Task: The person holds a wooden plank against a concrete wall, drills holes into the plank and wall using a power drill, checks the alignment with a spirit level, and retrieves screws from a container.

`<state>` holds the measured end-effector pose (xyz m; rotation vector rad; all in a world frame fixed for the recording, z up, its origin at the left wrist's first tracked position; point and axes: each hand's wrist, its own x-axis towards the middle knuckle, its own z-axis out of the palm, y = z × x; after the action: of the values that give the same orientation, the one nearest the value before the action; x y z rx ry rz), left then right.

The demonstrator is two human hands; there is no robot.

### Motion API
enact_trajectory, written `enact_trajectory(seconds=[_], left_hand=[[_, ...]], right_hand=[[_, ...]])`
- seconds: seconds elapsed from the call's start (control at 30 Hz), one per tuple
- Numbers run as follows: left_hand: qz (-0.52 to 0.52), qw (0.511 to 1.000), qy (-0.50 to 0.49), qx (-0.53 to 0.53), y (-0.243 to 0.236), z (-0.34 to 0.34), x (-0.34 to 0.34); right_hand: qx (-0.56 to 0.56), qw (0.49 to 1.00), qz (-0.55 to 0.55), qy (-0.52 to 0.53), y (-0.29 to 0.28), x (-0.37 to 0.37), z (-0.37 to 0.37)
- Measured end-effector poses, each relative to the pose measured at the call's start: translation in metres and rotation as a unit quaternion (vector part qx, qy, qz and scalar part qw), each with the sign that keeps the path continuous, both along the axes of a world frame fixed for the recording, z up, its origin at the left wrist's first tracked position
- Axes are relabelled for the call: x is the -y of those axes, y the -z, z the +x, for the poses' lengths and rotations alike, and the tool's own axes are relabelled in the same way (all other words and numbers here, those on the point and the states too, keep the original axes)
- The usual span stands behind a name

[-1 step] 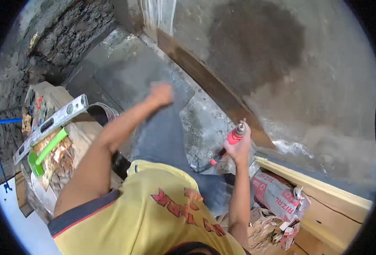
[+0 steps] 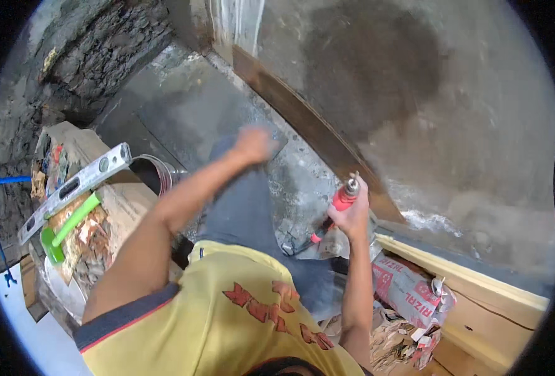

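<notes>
My right hand [image 2: 351, 216] grips a red-and-black power tool [image 2: 343, 199] with a metal tip pointing up and a dark cord or lower end below, right of my leg. My left hand [image 2: 257, 144] is smeared by motion over my jeans [image 2: 233, 207] and the grey floor slab [image 2: 177, 103]; I cannot make out its fingers or whether it holds anything.
At left, a spirit level [image 2: 74, 191] and green-handled tool [image 2: 70, 225] lie on torn paper sacks, near a bucket [image 2: 161, 172]. A brown board [image 2: 302, 119] runs along the grey wall. Rough mortar [image 2: 95, 56] is at top left. A crumpled sack [image 2: 409, 291] lies by the cream ledge [image 2: 491, 282].
My left hand and forearm have moved to the right and slightly down. My right hand and the tool have shifted very slightly.
</notes>
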<state>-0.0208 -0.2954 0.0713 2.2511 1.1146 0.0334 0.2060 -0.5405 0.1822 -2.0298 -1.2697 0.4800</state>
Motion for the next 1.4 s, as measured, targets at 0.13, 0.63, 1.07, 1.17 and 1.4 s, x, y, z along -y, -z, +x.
enact_trajectory(seconds=[0.13, 0.63, 1.07, 1.17, 1.4], left_hand=[[-0.571, 0.701, -0.205, 0.376, -0.004, 0.062, 0.094], [-0.552, 0.418, -0.226, 0.685, 0.009, -0.031, 0.080], [-0.364, 0.468, -0.367, 0.717, -0.031, -0.036, -0.003], [-0.372, 0.443, -0.393, 0.715, -0.021, -0.046, 0.004], [-0.393, 0.448, -0.381, 0.707, -0.007, -0.052, -0.007]], right_hand=[[-0.095, 0.973, -0.041, -0.208, -0.068, -0.095, -0.031], [-0.466, 0.842, -0.041, -0.269, 0.052, -0.169, -0.018], [-0.738, 0.564, 0.114, 0.352, 0.283, -0.125, 0.087], [-0.749, 0.511, 0.132, 0.400, 0.270, -0.132, 0.061], [-0.749, 0.549, 0.149, 0.340, 0.271, -0.135, 0.067]])
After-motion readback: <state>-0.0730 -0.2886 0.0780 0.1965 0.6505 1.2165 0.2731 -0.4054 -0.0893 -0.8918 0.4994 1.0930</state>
